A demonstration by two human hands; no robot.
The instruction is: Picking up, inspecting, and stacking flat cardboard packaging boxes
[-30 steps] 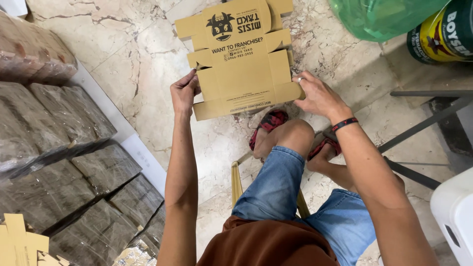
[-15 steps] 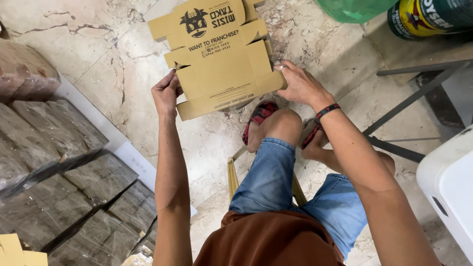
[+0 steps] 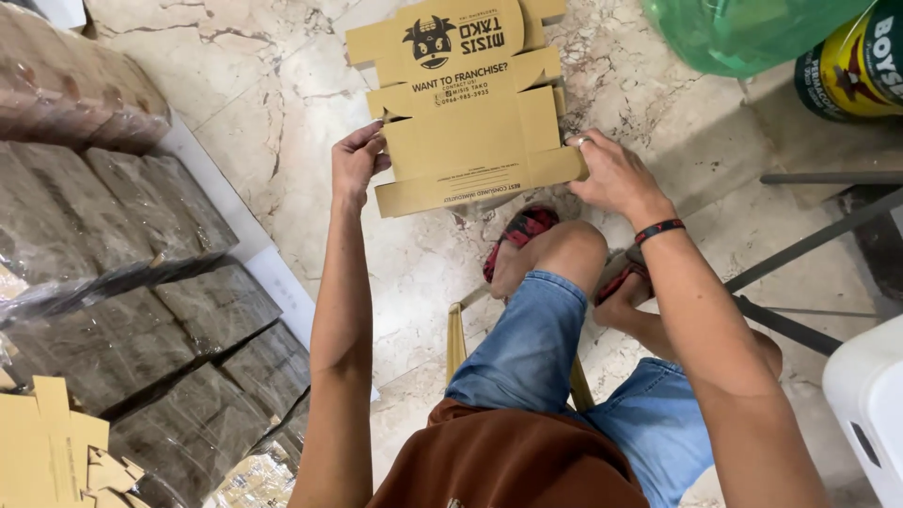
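Box blank (image 3: pixel 466 113) is held flat above the marble floor (image 3: pixel 282 113), out past your knee. Your left hand (image 3: pixel 357 162) and right hand (image 3: pixel 611 174) each pinch a side edge, keeping the panels spread, likely for folding.

**Surroundings of the seated worker**

Pale marble floor (image 3: pixel 282 103) with dark veining. Left: plastic-wrapped bundles of brown cardboard (image 3: pixel 103 282) stacked in rows; loose flat cardboard blanks (image 3: pixel 56 452) at the lower left corner. Top right: green translucent plastic bag (image 3: pixel 743 33) just beside a yellow-and-green paint can (image 3: pixel 851 66). Right: dark metal frame (image 3: pixel 809 245); white plastic container (image 3: pixel 870 404) at the lower right edge.
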